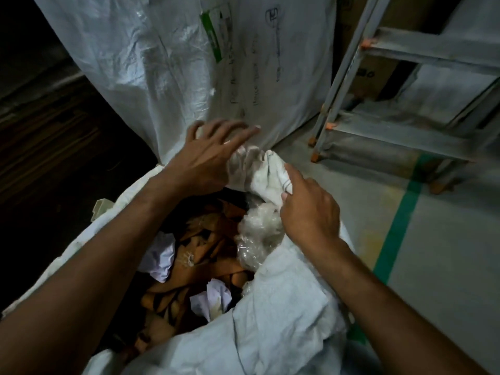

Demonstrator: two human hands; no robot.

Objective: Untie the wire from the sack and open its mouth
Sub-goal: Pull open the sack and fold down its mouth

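Sack (284,320): white woven cloth, greyed and soiled at the bunched mouth.
Scraps (205,255) inside the sack: orange-brown, marked with black patches.
Paper pieces (162,255) inside the sack: white, tinged pale lilac.
Plastic wrap (257,239): clear, seen as cloudy white.
Big bag (167,63): white, written on in dark ink, with a green-and-white label.
Floor (446,253): pale grey, crossed by a green stripe.
Rack (405,77): grey, with orange joints.

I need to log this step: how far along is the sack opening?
Mostly done: the sack gapes, orange scraps showing; no wire visible. In hand: the right hand pinches the bunched far rim, the left hand spread beside it. Left: spreading that rim.
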